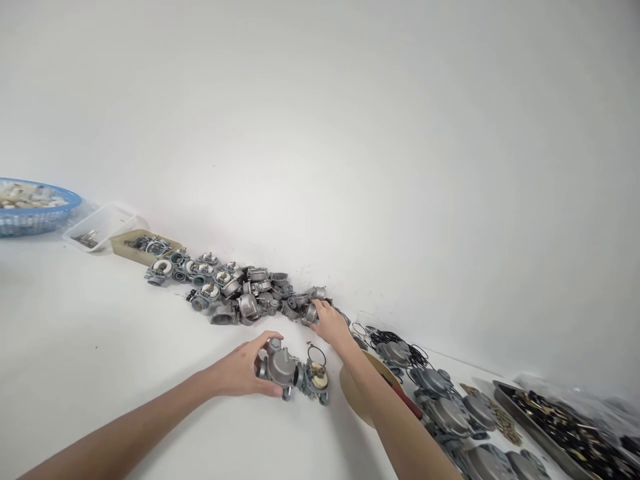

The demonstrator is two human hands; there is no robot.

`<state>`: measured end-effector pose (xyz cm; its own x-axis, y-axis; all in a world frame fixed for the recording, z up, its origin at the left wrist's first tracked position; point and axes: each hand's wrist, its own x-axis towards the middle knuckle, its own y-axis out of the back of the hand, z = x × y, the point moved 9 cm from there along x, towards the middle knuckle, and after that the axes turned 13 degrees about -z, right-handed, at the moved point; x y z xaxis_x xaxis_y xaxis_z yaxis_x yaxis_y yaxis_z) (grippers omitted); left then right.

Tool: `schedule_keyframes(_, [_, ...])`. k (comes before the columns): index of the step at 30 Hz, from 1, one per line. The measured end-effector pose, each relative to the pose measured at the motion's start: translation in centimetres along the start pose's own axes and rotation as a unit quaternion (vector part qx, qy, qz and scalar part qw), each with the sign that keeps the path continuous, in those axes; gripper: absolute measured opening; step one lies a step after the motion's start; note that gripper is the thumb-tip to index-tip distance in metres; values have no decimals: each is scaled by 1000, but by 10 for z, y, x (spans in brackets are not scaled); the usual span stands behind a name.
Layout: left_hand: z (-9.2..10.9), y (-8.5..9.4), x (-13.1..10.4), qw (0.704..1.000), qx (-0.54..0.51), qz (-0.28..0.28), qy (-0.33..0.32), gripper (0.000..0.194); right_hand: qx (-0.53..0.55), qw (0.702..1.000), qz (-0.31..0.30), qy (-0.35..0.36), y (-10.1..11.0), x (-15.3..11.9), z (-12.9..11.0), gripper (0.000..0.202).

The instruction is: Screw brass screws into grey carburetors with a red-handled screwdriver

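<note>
My left hand [245,365] is closed around a grey metal carburetor [281,367] standing on the white table. Just right of it sits another carburetor body [316,380], its cream-coloured float facing up. A thin black rubber ring [317,355] lies at its far side. My right hand [331,323] stretches to the right end of a pile of grey metal bowl covers [249,305]. Its thumb and fingers are on one float bowl [310,315], partly hidden by the hand.
Carburetor bodies with white floats [204,270] stand left of the pile. Farther left are a yellowish tray [125,252], a white tray [100,227] and a blue basket [45,217]. On the right are a round yellowish dish [350,383], black rings [395,340], assembled carburetors [450,415] and a metal tray [530,427].
</note>
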<state>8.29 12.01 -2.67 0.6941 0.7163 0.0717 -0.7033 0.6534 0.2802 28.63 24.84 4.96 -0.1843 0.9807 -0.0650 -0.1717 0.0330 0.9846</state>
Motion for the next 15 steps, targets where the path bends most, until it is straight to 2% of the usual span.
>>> schedule_keyframes(5, [-2,-1,3,1000,-12,-1,-10,91,20,999,6,25,-4,7,11,37])
schedule_keyframes(9, [-6,0,5,1000,-23,-3,-13,91,30,999,12,40,-2,0,17,36])
schedule_keyframes(15, [-4,0,4,999,-39,-15,-20,95,26,999,0,19,-4,-9,26,36])
